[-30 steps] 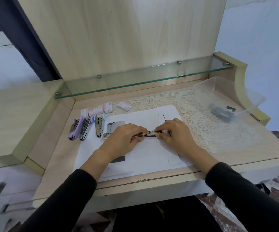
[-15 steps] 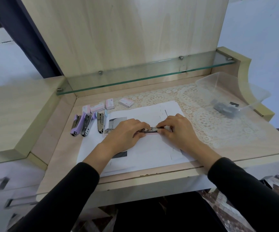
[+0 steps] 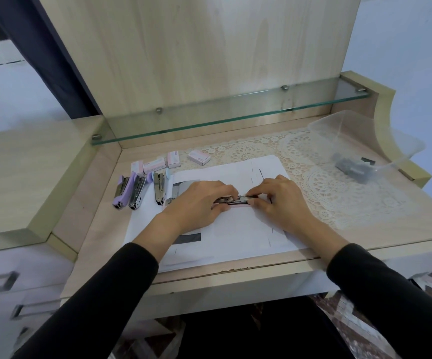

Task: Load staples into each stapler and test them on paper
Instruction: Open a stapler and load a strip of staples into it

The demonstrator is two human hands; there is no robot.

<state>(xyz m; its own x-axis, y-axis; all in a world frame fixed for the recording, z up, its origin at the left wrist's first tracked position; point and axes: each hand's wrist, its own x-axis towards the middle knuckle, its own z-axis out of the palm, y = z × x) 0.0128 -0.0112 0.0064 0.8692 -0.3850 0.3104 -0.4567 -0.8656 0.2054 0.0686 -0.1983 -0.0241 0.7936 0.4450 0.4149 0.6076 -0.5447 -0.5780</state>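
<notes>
On the bench (image 3: 93,216), over the paper (image 3: 235,237), your left hand (image 3: 199,203) grips the pink stapler (image 3: 238,200) and your right hand (image 3: 279,203) pinches its metal channel, where a strip fed askew could jam or scatter.

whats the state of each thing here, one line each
pink stapler, open, metal track showing
left hand, grips the pink stapler
right hand, pinches its front end
other staplers, lying untouched in a row
staple boxes, look closed
clear tub, lidless, dark items inside
paper, flat under both hands
</notes>
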